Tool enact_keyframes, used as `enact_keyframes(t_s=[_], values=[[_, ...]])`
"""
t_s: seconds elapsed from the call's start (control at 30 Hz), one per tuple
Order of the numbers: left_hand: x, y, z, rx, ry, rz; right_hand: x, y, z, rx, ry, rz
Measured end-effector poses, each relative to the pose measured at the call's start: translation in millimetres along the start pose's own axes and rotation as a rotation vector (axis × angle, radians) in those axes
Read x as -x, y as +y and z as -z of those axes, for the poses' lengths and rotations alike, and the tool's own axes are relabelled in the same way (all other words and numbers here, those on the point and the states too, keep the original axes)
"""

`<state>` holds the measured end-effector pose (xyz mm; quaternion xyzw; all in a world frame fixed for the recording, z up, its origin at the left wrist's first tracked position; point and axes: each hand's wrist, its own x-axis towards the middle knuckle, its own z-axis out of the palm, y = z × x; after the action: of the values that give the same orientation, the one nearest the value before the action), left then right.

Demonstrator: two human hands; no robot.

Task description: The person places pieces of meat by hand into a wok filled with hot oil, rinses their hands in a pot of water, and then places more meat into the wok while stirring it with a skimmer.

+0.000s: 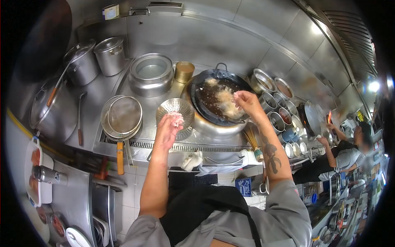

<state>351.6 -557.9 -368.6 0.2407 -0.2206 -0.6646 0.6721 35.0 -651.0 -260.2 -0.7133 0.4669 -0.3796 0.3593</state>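
Note:
My left hand [165,133] is closed around a clump of pale pink, raw-looking meat [176,119], in front of a perforated metal strainer [187,109]. My right hand [246,102] is raised over the right side of a black wok [199,78], its fingers pinched at a small pale pink piece that looks like the same meat. Dark oil [207,95] fills the wok, and pale battered-looking pieces [225,99] bubble in it. A two-looped handle setup shows at the wok's rim, partly hidden near my right hand.
Left of the strainer lie a mesh skimmer [123,115], a lidded pot [152,78] and a gold tin [184,72]. Several metal containers [276,119] and a bamboo brush [252,138] stand to the right. Another person [349,154] works at a flaming burner farther right.

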Motion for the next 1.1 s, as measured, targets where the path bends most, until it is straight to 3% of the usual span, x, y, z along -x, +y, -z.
enact_keyframes(t_s=[0.1, 0.2, 0.33, 0.4, 0.53, 0.6, 0.67, 0.73, 0.8, 0.83, 0.93, 1.1], values=[[5, 3, 0, -0.02, -0.116, 0.002, -21, 92, 15, 0.437, 0.116, 0.117], [12, 5, -1, 0.007, -0.169, 0.016, -19, 144, 2, 0.693, 0.033, -0.031], [23, 11, -8, 0.043, -0.161, 0.032, -18, 176, -9, 0.707, 0.072, 0.053], [22, 8, -3, 0.01, -0.209, 0.05, -26, 153, 0, 0.731, 0.072, 0.098], [21, 5, -14, -0.056, -0.221, 0.108, -6, 22, -14, 0.363, 0.157, 0.118], [18, 1, -24, -0.156, -0.227, 0.153, 8, -20, -42, 0.02, -0.036, 0.019], [14, -4, -33, -0.247, -0.263, 0.196, 19, -19, -73, -0.252, -0.273, -0.114], [15, -4, -49, -0.478, -0.327, 0.158, 25, -17, -106, -0.462, -0.42, -0.455], [13, -3, -59, -0.841, -0.318, 0.121, 26, -6, -124, -0.732, -0.528, -0.479], [9, -14, -49, -0.888, -0.365, -0.131, 24, -6, -125, -0.789, -0.508, -0.494], [11, -14, -47, -1.134, -0.216, -0.308, 18, 0, -129, -0.567, -0.45, -0.246], [8, -18, -46, -1.195, -0.204, -0.376, 13, 19, -135, -0.202, -0.498, 0.006]])
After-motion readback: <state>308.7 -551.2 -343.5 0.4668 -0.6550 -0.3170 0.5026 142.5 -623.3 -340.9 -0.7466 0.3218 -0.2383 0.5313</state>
